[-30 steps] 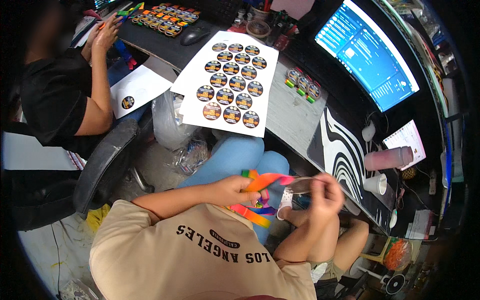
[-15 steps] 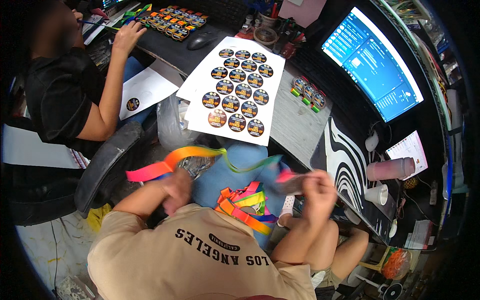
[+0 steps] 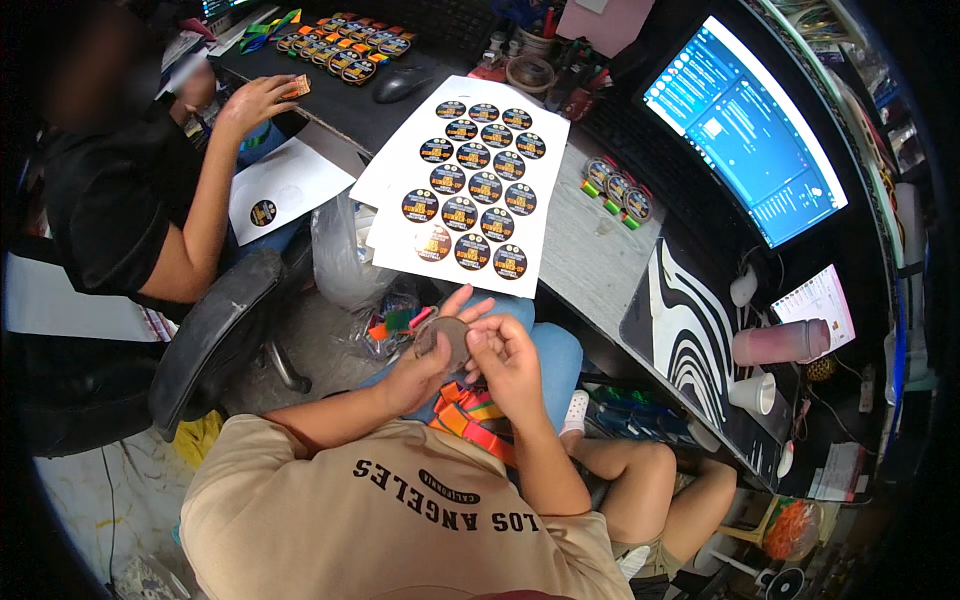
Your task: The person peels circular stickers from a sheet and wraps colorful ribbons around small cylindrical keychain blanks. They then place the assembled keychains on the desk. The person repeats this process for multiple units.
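In front of my body a round grey-brown medal (image 3: 452, 343) is held in both hands, its plain side showing. My left hand (image 3: 420, 375) grips it from the left, thumb across its face. My right hand (image 3: 508, 365) pinches its right edge. Bright ribbons (image 3: 468, 422) in orange, red and yellow lie bunched on my lap, partly behind my right forearm. Beyond my left hand show more coloured ribbon pieces (image 3: 395, 322); whether they join the medal is unclear. A white sheet of round black stickers (image 3: 555, 130) rests on the desk edge ahead.
Finished medals (image 3: 345, 45) are stacked at the far left, three more (image 3: 617, 188) on the grey desk. A co-worker's hand (image 3: 262, 103) holds a small orange piece at left. A monitor (image 3: 750, 130), pink tumbler (image 3: 780, 342) and white cup (image 3: 752, 392) stand right. A black chair (image 3: 215, 340) is close left.
My hands have come together from wide apart, around the medal. The rainbow ribbon stretched between them has dropped from view there. The co-worker's ribbon is lowered, and their hand now holds an orange piece.
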The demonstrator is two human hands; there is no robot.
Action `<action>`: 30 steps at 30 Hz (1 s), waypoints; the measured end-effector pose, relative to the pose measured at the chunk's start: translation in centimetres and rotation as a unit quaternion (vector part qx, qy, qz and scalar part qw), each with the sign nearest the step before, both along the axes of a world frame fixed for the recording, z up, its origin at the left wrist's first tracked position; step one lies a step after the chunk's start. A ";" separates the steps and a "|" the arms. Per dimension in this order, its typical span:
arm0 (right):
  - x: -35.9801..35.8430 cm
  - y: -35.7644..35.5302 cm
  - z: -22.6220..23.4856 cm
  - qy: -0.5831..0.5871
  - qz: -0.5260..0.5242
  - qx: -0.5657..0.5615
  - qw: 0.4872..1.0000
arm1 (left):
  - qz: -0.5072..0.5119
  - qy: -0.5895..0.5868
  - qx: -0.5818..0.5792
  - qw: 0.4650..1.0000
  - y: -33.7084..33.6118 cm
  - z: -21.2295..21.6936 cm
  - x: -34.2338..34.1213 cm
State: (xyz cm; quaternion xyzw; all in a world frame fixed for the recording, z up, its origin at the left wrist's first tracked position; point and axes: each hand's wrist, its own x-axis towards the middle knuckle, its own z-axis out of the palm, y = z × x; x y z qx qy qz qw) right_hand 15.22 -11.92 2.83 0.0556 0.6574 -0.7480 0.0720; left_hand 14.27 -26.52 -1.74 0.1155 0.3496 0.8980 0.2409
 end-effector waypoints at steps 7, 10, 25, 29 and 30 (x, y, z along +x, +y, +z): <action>-5.4 2.2 -0.3 0.305 -0.100 0.548 0.773 | 0.204 -0.004 -0.106 0.973 0.5 0.0 0.0; -6.1 2.2 -1.3 0.335 -0.044 0.585 0.737 | 0.266 -0.033 -0.121 0.956 0.0 -1.4 0.5; -2.6 5.1 0.4 0.351 -0.087 0.363 0.859 | 0.169 -0.165 0.033 0.971 -6.5 2.5 -6.0; -0.8 6.4 -1.0 0.349 -0.042 0.334 0.874 | 0.129 -0.168 -0.033 0.977 -6.2 4.9 -6.3; -0.4 6.8 -1.4 0.345 -0.035 0.324 0.880 | 0.124 -0.169 -0.057 0.976 -6.0 5.3 -6.2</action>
